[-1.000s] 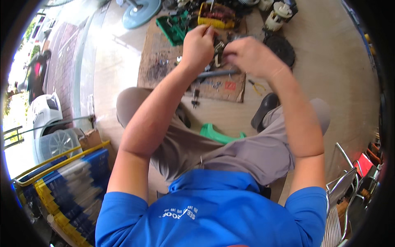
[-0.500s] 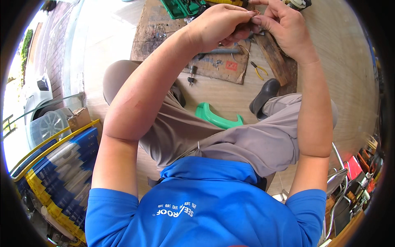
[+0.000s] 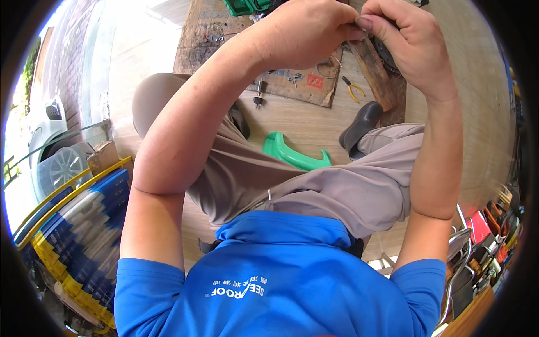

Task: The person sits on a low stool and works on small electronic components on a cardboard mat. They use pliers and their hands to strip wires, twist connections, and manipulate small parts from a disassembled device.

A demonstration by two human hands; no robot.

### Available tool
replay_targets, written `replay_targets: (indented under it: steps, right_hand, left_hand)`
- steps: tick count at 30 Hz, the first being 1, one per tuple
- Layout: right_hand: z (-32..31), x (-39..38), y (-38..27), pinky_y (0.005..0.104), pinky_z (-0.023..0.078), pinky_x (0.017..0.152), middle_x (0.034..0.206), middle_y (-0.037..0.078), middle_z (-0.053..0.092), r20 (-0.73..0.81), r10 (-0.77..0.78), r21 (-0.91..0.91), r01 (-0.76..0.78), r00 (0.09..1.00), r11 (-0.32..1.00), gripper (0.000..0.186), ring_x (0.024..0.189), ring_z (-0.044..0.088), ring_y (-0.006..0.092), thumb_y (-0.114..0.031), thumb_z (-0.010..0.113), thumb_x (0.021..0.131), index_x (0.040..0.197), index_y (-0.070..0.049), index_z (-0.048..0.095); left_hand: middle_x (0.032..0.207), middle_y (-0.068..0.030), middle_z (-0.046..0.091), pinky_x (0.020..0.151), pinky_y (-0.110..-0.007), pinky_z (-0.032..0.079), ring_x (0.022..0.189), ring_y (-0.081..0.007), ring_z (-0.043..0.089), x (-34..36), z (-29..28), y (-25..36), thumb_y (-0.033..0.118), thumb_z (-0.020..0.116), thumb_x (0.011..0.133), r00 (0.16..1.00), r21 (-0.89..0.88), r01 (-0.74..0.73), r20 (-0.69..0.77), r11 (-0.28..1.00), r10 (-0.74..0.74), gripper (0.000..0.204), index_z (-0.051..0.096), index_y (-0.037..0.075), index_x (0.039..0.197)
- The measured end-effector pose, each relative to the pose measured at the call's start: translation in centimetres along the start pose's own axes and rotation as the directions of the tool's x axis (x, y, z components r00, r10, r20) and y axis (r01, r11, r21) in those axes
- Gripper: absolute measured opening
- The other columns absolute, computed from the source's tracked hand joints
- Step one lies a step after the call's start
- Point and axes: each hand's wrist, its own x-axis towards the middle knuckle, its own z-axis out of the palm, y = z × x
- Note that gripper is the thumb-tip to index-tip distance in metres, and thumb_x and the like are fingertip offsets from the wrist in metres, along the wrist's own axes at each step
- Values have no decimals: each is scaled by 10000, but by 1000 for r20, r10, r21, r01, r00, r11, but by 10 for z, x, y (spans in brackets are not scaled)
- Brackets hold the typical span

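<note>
Both my hands are raised and meet at the top of the view, over the wooden board and cardboard. My left hand [image 3: 311, 33] is closed, its thumb and fingers pinched together; what lies between them is too small to name. My right hand [image 3: 412, 50] has thumb and curled fingers pressed together right beside the left fingertips, also around something I cannot make out. Below them lie a worn wooden board [image 3: 370, 73], a dirty cardboard sheet [image 3: 281, 89] with small metal bits, and yellow-handled pliers [image 3: 353, 90].
A curved green plastic piece [image 3: 295, 154] lies on the floor between my legs. A small black-and-metal part [image 3: 259, 94] lies by the cardboard. At far left stands a rack of blue and yellow packs [image 3: 84, 230]; various tools [image 3: 488, 241] fill the far right. An open green case [image 3: 244, 5] sits at top.
My right hand has moved right and down, its fingers curling more. The left hand has shifted slightly up and right, its back turned more toward view. The view has tilted slightly.
</note>
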Motion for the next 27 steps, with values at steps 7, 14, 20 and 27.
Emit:
replay_targets:
  steps: [7,14,20,27]
  right_hand:
    - [13,7,-18,250,511,669,760,48,690,-138,210,307,-160,968,938,118,720,629,94,-27,665,940,834,25,669]
    - [11,8,-12,221,498,673,790,21,691,-14,335,483,-288,942,827,138,735,607,60,-44,653,971,864,35,691]
    - [17,8,-5,193,382,513,695,-21,599,143,529,750,-441,836,494,177,588,498,32,-119,628,1001,858,-28,676]
    - [13,4,-3,195,301,432,654,-53,521,435,510,854,-520,742,29,213,500,424,34,-171,619,1012,826,-71,640]
  left_hand:
    - [787,-212,638,657,-506,494,780,-425,651,-1,9,-4,166,612,973,947,315,-61,-280,947,154,150,589,18,973]
    - [746,-164,590,647,-464,489,716,-379,624,9,8,-18,146,644,924,783,558,-303,-317,773,536,176,507,48,873]
    - [729,-143,577,649,-442,486,712,-356,612,3,6,-23,119,661,881,835,612,-211,-293,762,467,164,511,63,847]
    - [681,-136,582,582,-453,484,670,-345,636,-2,6,-15,142,660,915,880,579,-131,-306,804,364,167,520,74,853]
